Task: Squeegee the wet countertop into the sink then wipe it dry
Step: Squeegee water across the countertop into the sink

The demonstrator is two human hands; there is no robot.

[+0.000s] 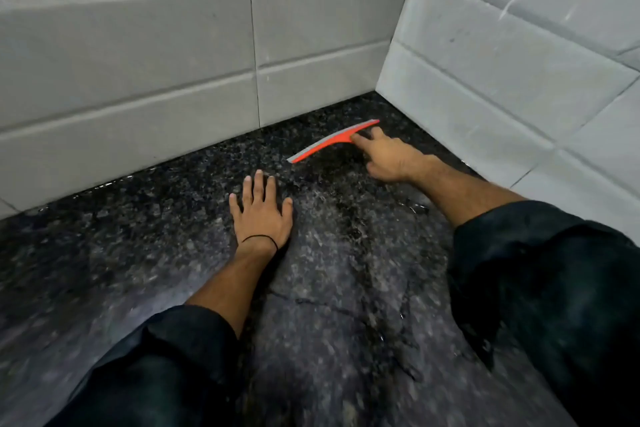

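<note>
One squeegee [332,141] in right hand [389,159]

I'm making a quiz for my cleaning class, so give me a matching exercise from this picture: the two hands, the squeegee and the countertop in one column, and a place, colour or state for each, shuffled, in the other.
Column one:
1. left hand
2. right hand
3. squeegee
4. countertop

Column two:
A. orange-red with a grey blade
B. dark, speckled and wet
C. lying flat, fingers spread
D. gripping the tool near the far corner

Pairs: 1-C, 2-D, 3-A, 4-B.
</note>
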